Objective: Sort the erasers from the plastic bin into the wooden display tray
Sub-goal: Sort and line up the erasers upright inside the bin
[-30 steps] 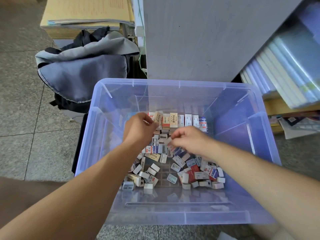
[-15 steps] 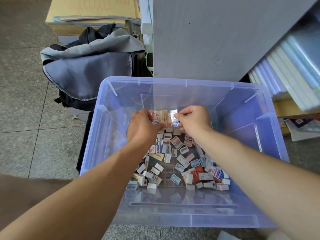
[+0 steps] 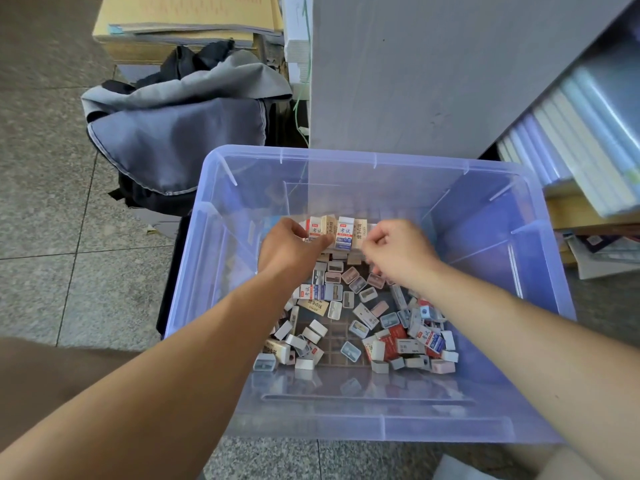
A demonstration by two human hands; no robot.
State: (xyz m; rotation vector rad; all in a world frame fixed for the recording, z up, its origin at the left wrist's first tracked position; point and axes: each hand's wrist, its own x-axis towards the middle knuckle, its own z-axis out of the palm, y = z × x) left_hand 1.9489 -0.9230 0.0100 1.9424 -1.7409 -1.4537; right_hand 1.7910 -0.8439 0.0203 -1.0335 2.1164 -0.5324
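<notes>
Fingers [image 3: 321,241]: left hand [image 3: 287,252] pinches an upright eraser [image 3: 316,230]; right hand [image 3: 405,254] curled, I can't tell.
Handling: light, firm, so I'd pinch its flat sides.

Looks like a stationery shop or its stockroom. Shown by bulk packaged erasers [image 3: 363,317] loose in a plastic bin [image 3: 346,157], a shelf [image 3: 571,211] packed w/ plastic-wrapped books or folders [image 3: 588,133], and cardboard boxes [image 3: 173,15] topped w/ paper stacks. Speckled tile floor [image 3: 41,202] & grey backpack [image 3: 180,133] alongside, so prob. a working corner, not a display area.
</notes>
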